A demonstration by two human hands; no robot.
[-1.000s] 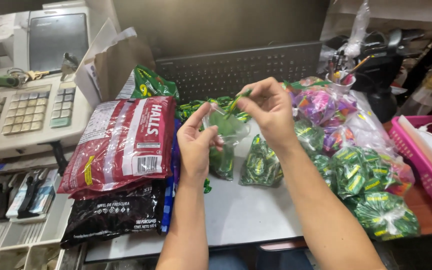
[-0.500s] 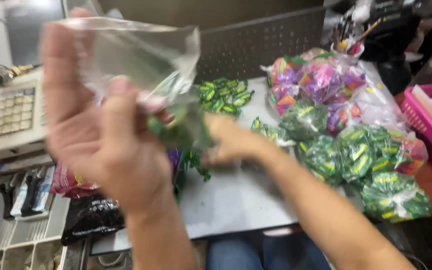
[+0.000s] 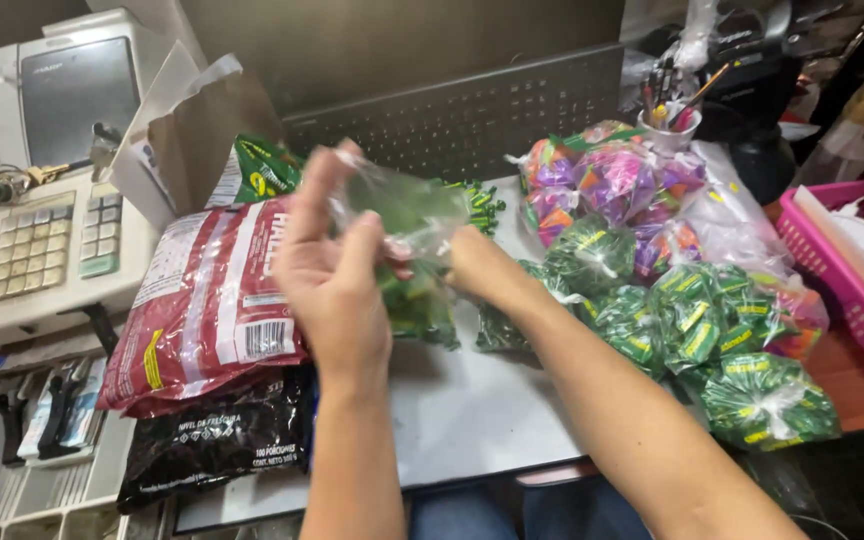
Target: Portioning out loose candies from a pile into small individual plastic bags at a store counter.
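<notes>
Hands share a clear plastic bag [image 3: 407, 215] of green candies: left hand [image 3: 332, 285] in closed grip on it, right hand [image 3: 472, 265] pinching it.

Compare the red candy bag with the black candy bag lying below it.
The red candy bag is larger and puffed up; the black candy bag is smaller, flatter and partly tucked under it. The red one lies farther up the counter, the black one at the near edge. Both are glossy printed plastic bags lying flat, left of the left hand.

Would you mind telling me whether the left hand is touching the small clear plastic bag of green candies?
Touching. The head view shows the left hand with fingers pinching the small clear plastic bag of green candies.
</notes>
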